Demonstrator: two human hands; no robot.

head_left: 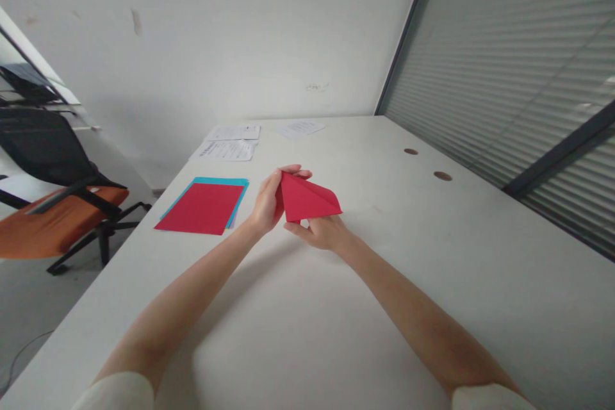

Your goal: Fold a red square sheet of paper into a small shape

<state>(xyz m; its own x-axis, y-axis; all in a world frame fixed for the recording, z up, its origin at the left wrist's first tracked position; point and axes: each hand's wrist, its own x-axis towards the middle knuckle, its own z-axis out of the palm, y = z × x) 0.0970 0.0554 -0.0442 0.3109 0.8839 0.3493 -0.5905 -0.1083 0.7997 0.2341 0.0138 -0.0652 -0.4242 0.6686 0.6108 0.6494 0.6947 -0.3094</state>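
Observation:
A folded red paper (pixel 307 200) is held up a little above the white table (pixel 336 307), between both hands. My left hand (pixel 269 202) pinches its left corner, thumb and fingers closed on the top edge. My right hand (pixel 321 230) grips the paper's lower edge from underneath, fingers curled. The paper has a diagonal crease and a pointed right tip.
A stack of coloured sheets (pixel 204 206), red on top with blue beneath, lies to the left. White printed papers (pixel 230 144) sit at the far end near the wall. Two round cable holes (pixel 442 175) lie to the right. An orange office chair (pixel 52 205) stands beside the table's left edge.

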